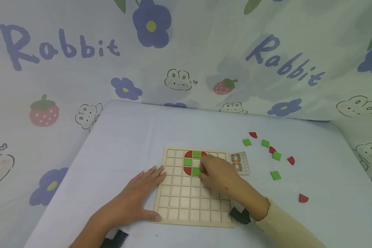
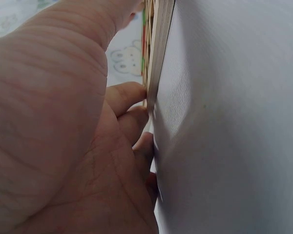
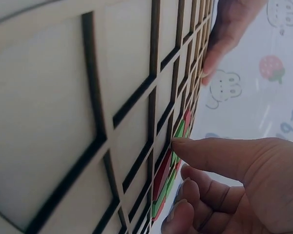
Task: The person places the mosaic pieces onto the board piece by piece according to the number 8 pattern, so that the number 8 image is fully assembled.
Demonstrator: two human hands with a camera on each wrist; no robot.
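Observation:
A wooden grid board [image 1: 179, 199] lies flat, with red and green tiles set in its upper cells. My left hand [image 1: 136, 196] is spread along its left side, fingertips at the upper part of the edge and thumb at the lower corner. Over the tiles, my right hand [image 1: 220, 172] bends its fingers downward. In the right wrist view, its thumb and fingertips are close around a red quarter-circle tile [image 3: 161, 173], low in a cell beside green ones. From above, the right hand covers that tile. The left wrist view has the left fingers [image 2: 132, 97] against the board's side.
A small pattern card [image 1: 243, 163] lies against the board's right edge, partly behind the right hand. Loose green square tiles [image 1: 275, 175] and red quarter-circle tiles [image 1: 303, 198] are scattered on the right of the white table [image 1: 127, 137]. A rabbit-print cloth [image 1: 198, 62] hangs behind.

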